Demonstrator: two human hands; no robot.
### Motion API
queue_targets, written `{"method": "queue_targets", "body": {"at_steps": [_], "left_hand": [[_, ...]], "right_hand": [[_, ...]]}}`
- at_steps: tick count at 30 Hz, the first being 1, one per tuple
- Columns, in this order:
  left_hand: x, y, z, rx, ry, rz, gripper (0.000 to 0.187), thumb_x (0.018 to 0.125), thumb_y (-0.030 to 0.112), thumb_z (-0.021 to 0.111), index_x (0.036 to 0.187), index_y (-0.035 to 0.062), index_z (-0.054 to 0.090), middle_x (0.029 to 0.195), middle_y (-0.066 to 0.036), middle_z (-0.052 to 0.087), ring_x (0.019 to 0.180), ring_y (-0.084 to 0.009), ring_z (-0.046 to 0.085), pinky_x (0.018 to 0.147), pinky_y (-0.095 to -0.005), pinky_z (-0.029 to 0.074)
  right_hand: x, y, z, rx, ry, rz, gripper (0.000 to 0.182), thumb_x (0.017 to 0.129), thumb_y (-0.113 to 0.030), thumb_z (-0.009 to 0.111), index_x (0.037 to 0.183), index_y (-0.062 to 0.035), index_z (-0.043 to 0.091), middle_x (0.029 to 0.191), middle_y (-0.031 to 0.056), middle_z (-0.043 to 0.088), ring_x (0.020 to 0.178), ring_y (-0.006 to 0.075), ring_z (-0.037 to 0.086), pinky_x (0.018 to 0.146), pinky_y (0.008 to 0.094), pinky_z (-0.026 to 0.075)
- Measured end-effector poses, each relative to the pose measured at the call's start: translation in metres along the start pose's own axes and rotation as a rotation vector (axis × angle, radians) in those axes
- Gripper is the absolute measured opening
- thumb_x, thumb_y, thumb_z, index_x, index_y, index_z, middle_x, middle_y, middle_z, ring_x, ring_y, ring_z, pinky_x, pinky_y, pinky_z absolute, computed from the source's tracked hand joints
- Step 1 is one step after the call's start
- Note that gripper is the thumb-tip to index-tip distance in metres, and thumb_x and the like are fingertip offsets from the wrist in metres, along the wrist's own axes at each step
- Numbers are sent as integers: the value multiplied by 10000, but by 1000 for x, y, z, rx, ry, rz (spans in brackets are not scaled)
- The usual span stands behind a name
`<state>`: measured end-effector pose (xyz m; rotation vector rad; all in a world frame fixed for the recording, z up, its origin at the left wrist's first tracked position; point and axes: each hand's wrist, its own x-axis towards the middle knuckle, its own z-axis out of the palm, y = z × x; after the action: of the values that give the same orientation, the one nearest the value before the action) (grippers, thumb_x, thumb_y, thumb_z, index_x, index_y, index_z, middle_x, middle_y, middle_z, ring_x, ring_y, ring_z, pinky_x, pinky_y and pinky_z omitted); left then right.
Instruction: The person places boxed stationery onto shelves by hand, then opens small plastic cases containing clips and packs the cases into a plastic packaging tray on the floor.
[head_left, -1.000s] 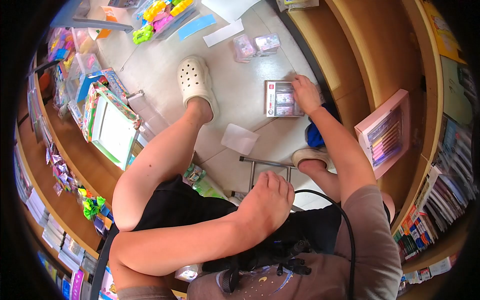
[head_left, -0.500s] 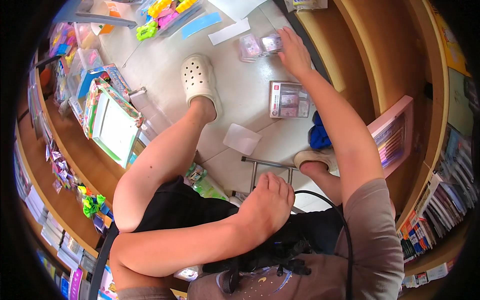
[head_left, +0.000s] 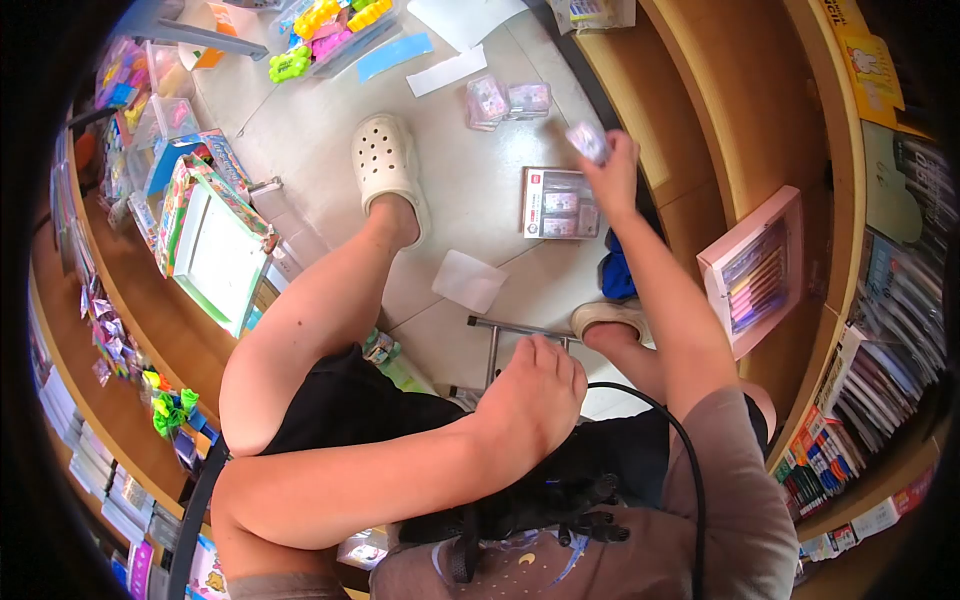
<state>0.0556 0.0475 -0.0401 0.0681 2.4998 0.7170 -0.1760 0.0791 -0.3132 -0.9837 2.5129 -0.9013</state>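
Between the thumb and fingers of my right hand point(head_left: 613, 170) is a small clear packet point(head_left: 588, 143), held above the floor. Just below it on the floor lies a white-edged box point(head_left: 560, 203) with a clear window and small packs inside. Further up, small clear packs point(head_left: 487, 102) are stacked beside another pack point(head_left: 529, 99). My left hand point(head_left: 532, 400) rests near my lap with its fingers curled; what they hold, if anything, is hidden.
Wooden shelves point(head_left: 700, 95) curve along the right, with a pink framed box point(head_left: 755, 270) of pens. A bin of colourful toys point(head_left: 345, 40), paper strips point(head_left: 446, 71), a white card point(head_left: 469, 281) and a metal frame point(head_left: 492, 350) are on the floor. More shelves stand left.
My right hand has lifted a small packet from beside the stacked packs and come back toward me, above the white-edged box. The view has shifted slightly; my left hand stays in place.
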Motion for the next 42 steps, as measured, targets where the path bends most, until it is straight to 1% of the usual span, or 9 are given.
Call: {"method": "queue_targets", "body": {"at_steps": [6, 9, 14, 17, 23, 30, 34, 40, 42], "left_hand": [[-1, 5, 9, -9, 35, 24, 429, 793, 147, 509, 1160, -75, 509, 1133, -232, 569, 1076, -363, 544, 958, -412, 402], [-1, 4, 8, 2, 33, 29, 420, 791, 144, 511, 1147, -80, 511, 1110, -231, 577, 1063, -360, 550, 944, -406, 409], [11, -14, -1, -88, -57, 5, 384, 778, 142, 526, 1089, -82, 532, 1017, -205, 596, 988, -336, 571, 864, -402, 447], [23, -32, -10, -25, -195, -71, 420, 777, 186, 587, 1108, -61, 514, 1019, -182, 582, 961, -317, 574, 809, -399, 470], [42, -59, 6, -185, 456, -374, 574, 765, 306, 684, 1181, -12, 450, 1126, -146, 529, 997, -295, 564, 761, -399, 490], [51, -58, 2, -404, 444, -209, 277, 785, 253, 666, 936, 42, 570, 858, -158, 619, 813, -364, 603, 691, -458, 474], [52, -55, -5, -458, 407, -188, 244, 790, 235, 657, 891, 30, 573, 850, -171, 614, 802, -378, 594, 676, -475, 456], [53, -54, -7, -509, 418, -161, 235, 793, 210, 648, 908, 22, 565, 873, -185, 606, 812, -396, 584, 680, -486, 448], [54, -54, -5, -537, 406, -160, 246, 796, 205, 645, 924, 15, 555, 899, -196, 597, 832, -403, 577, 689, -485, 447]], "right_hand": [[-63, 51, -26, 176, -112, 358, 546, 636, -79, 794, 1078, -25, 479, 1062, 136, 455, 893, 240, 527, 784, 341, 457], [-78, 61, -30, 294, -80, 294, 430, 692, 21, 747, 1031, -25, 486, 952, 44, 523, 801, 119, 545, 691, 246, 463], [-90, 6, -50, 424, -253, 216, 356, 759, 72, 674, 1030, -45, 474, 925, 15, 547, 788, 84, 540, 686, 217, 455], [-94, -45, -68, 555, -279, 175, 388, 754, 72, 681, 1075, -33, 490, 976, 23, 543, 862, 96, 535, 770, 234, 452], [-107, -93, -113, 555, -350, 26, 399, 742, 87, 676, 1095, -26, 526, 1044, 28, 529, 932, 118, 533, 835, 243, 444], [-126, -111, -142, 716, -378, 114, 334, 756, 34, 662, 1060, -57, 558, 1039, 37, 563, 948, 140, 540, 790, 279, 437], [-129, -112, -148, 777, -403, 195, 315, 783, 31, 650, 1072, -51, 556, 1065, 41, 555, 966, 133, 537, 796, 289, 449], [-124, -118, -153, 555, -328, -144, 240, 784, 22, 647, 1017, -11, 598, 1061, 97, 584, 966, 182, 568, 824, 282, 451], [-126, -119, -152, 559, -304, -106, 223, 786, 19, 644, 1005, -4, 610, 1050, 110, 593, 964, 195, 573, 826, 279, 452]]}}
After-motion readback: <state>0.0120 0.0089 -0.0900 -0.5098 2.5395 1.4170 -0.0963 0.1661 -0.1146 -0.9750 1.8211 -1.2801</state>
